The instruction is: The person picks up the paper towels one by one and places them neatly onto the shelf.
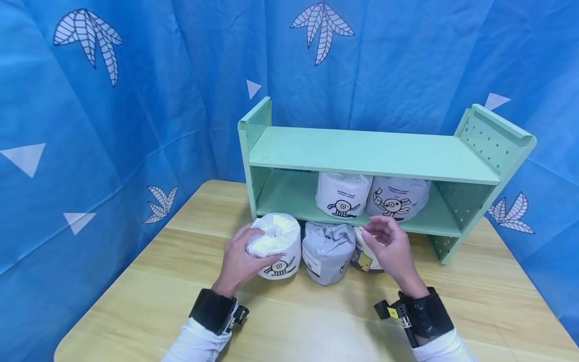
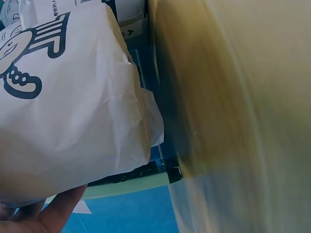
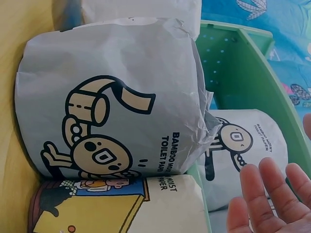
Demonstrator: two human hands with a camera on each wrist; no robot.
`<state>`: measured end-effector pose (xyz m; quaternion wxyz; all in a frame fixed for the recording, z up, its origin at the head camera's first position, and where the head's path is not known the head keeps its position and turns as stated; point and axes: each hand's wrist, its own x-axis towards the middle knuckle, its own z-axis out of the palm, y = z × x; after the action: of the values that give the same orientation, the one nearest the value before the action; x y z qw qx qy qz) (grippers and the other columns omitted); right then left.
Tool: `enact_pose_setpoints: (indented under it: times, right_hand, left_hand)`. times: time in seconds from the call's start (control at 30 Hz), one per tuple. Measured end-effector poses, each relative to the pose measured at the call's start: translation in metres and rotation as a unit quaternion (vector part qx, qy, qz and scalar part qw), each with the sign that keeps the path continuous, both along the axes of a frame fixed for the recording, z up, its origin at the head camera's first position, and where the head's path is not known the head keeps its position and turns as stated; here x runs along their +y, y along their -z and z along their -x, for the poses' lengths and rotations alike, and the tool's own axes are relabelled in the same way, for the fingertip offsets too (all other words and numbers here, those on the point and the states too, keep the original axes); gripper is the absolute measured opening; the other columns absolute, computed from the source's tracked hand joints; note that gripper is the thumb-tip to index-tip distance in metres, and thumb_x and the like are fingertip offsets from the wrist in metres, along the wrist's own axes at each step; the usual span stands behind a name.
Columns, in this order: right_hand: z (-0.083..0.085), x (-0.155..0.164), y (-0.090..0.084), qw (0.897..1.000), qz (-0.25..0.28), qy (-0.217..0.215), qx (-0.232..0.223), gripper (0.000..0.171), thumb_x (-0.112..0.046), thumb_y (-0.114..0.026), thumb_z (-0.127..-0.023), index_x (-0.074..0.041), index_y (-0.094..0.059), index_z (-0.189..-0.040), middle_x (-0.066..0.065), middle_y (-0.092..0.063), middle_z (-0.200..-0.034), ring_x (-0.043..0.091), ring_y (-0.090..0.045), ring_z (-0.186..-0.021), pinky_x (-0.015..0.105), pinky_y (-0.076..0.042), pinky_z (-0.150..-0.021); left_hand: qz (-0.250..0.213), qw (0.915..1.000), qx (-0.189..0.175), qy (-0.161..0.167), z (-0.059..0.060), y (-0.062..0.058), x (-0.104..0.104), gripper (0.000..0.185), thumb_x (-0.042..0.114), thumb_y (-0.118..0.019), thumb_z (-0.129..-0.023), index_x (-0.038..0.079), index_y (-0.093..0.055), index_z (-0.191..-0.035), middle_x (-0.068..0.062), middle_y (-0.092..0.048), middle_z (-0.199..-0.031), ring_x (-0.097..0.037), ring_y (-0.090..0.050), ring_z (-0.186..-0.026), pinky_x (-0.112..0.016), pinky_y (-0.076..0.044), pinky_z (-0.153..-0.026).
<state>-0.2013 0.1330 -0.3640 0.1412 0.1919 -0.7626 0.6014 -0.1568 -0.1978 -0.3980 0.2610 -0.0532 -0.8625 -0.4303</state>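
Hovering relaxed near the shelf edge (image 1: 434,232), right hand (image 1: 392,246) has room rightward; left hand (image 1: 239,257) grips white roll (image 1: 284,246).

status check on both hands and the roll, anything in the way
Left hand gripping white roll. Right hand empty. Possible obstruction: grey roll close beside the white one.

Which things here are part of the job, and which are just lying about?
Likely in the job:
left hand, gripping a white roll
right hand, holding nothing
grey roll and printed pack on the table
left shelf roll, right shelf roll
green shelf

Probably just surroundings:
blue curtain
black wrist straps
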Motion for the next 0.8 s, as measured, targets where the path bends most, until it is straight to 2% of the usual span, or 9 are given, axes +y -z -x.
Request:
enact_pose_setpoints:
  times: [0.27,0.4,0.67,0.8]
  right_hand:
    - [0.001,0.0,0.0,1.0,-0.007,-0.001,0.003,0.036,-0.002,-0.065,-0.09,0.009,-0.05,-0.12,0.022,-0.063,-0.109,0.005,-0.058,-0.095,0.015,-0.047,-0.084]
    - [0.001,0.0,0.001,1.0,-0.005,-0.003,0.001,0.036,-0.002,-0.065,-0.09,0.01,-0.05,-0.12,0.022,-0.063,-0.109,0.005,-0.058,-0.094,0.015,-0.047,-0.084]
    - [0.001,-0.001,0.001,1.0,-0.006,0.0,0.0,0.036,-0.002,-0.066,-0.09,0.01,-0.05,-0.12,0.022,-0.063,-0.108,0.004,-0.058,-0.093,0.015,-0.048,-0.082]
    - [0.002,-0.001,0.001,1.0,-0.006,0.001,0.0,0.036,-0.002,-0.065,-0.09,0.01,-0.05,-0.12,0.022,-0.063,-0.108,0.005,-0.058,-0.093,0.015,-0.047,-0.083]
  left_hand:
    - [0.022,0.9997,0.011,-0.004,0.002,-0.007,-0.003,0.058,0.027,-0.093,-0.059,0.01,-0.068,-0.108,-0.016,-0.056,-0.133,-0.038,-0.053,-0.118,-0.058,-0.041,-0.096]
    - [0.016,0.9998,0.014,-0.004,0.002,-0.009,-0.005,0.058,0.026,-0.094,-0.057,0.009,-0.068,-0.106,-0.016,-0.057,-0.132,-0.038,-0.054,-0.118,-0.057,-0.041,-0.097]
    - [0.017,0.9982,0.057,0.001,0.004,-0.016,-0.007,0.056,0.024,-0.094,-0.056,0.007,-0.069,-0.103,-0.018,-0.058,-0.13,-0.04,-0.055,-0.117,-0.059,-0.041,-0.096]
    - [0.016,0.9982,0.057,-0.001,0.004,-0.02,-0.008,0.057,0.025,-0.094,-0.056,0.007,-0.069,-0.104,-0.017,-0.058,-0.13,-0.039,-0.055,-0.117,-0.058,-0.042,-0.096]
